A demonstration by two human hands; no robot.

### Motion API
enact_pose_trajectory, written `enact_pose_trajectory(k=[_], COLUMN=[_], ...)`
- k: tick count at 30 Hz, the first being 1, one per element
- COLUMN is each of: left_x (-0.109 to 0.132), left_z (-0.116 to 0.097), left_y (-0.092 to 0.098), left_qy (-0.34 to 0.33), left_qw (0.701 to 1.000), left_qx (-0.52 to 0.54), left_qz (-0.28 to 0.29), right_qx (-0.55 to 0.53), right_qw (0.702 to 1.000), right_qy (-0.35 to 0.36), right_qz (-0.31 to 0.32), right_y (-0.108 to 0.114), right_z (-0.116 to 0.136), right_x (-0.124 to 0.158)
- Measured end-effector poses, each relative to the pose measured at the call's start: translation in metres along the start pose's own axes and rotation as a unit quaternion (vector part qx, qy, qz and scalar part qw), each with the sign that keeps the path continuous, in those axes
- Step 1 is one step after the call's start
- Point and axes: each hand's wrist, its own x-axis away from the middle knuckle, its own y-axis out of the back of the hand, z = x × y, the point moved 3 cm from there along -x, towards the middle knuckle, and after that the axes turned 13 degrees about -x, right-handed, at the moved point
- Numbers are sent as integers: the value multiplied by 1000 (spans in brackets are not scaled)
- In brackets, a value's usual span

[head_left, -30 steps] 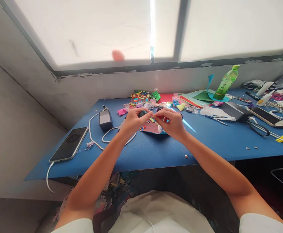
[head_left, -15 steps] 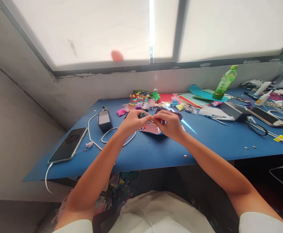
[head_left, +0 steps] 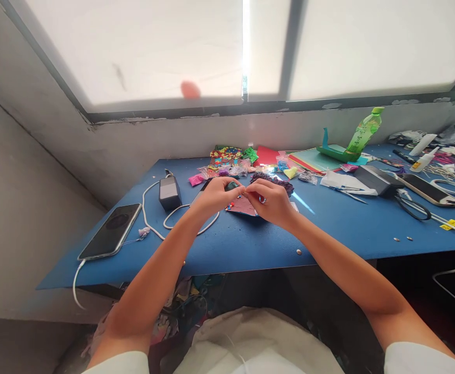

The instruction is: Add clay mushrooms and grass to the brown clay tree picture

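Observation:
Thumb and fingers of my left hand are pinched together, and their tips meet those of my right hand, also pinched. Whatever lies between the fingertips is too small to make out. Just below and behind them a pinkish sheet lies on the blue table, with small colourful bits on its left part. Beyond my right hand is a dark purple ruffled piece, partly hidden by the hand. A dark object behind my left hand is mostly covered.
Small plastic packets and coloured sheets lie at the back. A green bottle stands back right. On the left are a phone, a black charger block and white cables; another phone and a glue bottle are right.
The blue-green sheet beside the green bottle has curled upward at its left end. My hands stay pinched together in nearly the same place; the view has shifted very slightly.

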Motion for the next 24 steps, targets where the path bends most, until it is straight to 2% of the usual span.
enact_pose_trajectory(k=[4, 8, 11, 14, 20, 24], left_x=[-2, -9, -10, -6, 4, 4], left_z=[6, 11, 11, 9, 5, 6], left_y=[0, -1, -5, -14, -27, -24], left_qy=[16, 35, 45, 50, 55, 52], left_qw=[999, 993, 981, 970, 955, 952], left_qx=[29, 102, 172, 224, 284, 296], left_qz=[-5, -51, -78, -82, -58, -52], right_qx=[4, -32, -107, -155, -107, -132], right_qw=[1000, 999, 994, 985, 981, 975], right_qy=[12, 12, -34, -76, -163, -179], right_qz=[-10, -13, 11, 25, -15, 21], right_y=[1, -2, -6, -11, -9, -8], right_z=[0, 2, 2, 0, -7, -5], right_x=[0, 0, -1, -1, 0, -1])
